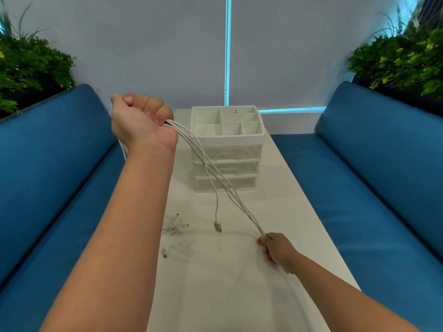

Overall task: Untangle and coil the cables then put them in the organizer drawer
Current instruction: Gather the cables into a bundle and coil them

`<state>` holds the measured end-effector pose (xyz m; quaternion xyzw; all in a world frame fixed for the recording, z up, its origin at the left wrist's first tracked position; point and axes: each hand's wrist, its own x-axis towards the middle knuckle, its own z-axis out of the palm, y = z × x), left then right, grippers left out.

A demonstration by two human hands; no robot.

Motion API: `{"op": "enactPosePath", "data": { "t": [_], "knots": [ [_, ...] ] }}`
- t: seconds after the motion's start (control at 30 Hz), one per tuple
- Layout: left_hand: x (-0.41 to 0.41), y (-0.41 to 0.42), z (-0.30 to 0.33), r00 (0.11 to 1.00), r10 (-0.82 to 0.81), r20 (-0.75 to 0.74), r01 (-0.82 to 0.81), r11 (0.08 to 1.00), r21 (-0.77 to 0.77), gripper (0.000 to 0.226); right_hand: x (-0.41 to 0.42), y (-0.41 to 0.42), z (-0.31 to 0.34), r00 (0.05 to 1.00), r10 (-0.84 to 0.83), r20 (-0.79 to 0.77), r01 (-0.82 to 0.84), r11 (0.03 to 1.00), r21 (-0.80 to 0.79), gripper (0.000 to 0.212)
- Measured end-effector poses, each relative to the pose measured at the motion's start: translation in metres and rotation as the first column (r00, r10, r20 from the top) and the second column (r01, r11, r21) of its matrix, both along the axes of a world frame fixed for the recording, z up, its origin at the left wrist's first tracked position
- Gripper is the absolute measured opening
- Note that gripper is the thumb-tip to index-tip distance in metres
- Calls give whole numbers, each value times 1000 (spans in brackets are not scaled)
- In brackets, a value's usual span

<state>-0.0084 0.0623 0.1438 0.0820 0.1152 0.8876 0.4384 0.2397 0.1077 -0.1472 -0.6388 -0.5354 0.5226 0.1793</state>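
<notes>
My left hand (140, 118) is raised high at the left, fist closed on a bunch of white cables (211, 168). The strands run down and right across the front of the white organizer (227, 140) to my right hand (275, 249), which pinches them low over the table. One cable end with a plug (217, 226) hangs free between the hands. A small tangle of other white cables (176, 227) lies on the table, and a loose plug (165, 252) lies nearer to me. The organizer has open top compartments and stacked clear drawers, all shut.
The narrow white table (275, 200) runs away from me between two blue sofas (60, 178) (374, 178). Green plants (28, 65) stand behind both sofa backs. A grey wall with a lit blue strip (227, 51) closes the far end.
</notes>
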Motion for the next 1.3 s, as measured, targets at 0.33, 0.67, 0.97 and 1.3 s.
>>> {"op": "enactPosePath", "data": {
  "t": [0.33,0.67,0.97,1.3],
  "knots": [
    [9,3,-6,1000,-20,-20,19,1000,-20,47,3,2,-4,980,-82,183,106,986,-128,53],
    [4,3,4,1000,11,-26,-11,1000,16,48,-5,0,6,995,-31,96,47,985,-168,41],
    [3,0,4,1000,17,-24,-16,999,30,48,1,4,4,991,12,131,-2,997,-77,42],
    [-6,-1,15,999,35,-10,-35,996,85,48,-11,-1,10,724,325,608,-481,870,107,41]
  ]
}}
